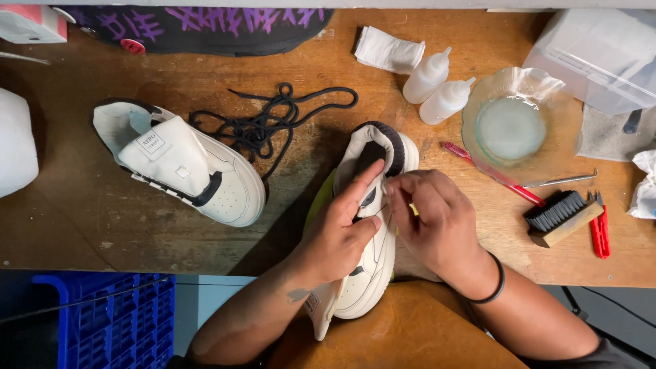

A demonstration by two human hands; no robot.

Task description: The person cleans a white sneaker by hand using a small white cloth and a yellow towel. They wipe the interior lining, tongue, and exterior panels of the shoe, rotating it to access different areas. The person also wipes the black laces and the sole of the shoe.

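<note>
A cream sneaker with dark trim lies lengthwise at the wooden bench's front edge, its collar pointing away from me. My left hand grips its side, index finger stretched toward the opening. My right hand, a black band on its wrist, pinches something small and yellowish against the shoe's upper; what it is I cannot tell. A yellow-green cloth peeks out under the shoe. The matching sneaker lies unlaced to the left, tongue pulled out, beside a heap of black laces.
Two white squeeze bottles, a glass bowl of cloudy liquid, a red toothbrush, a metal pick, a black-bristled wooden brush and a red tool lie right. A clear plastic box sits at the back right, a blue crate below left.
</note>
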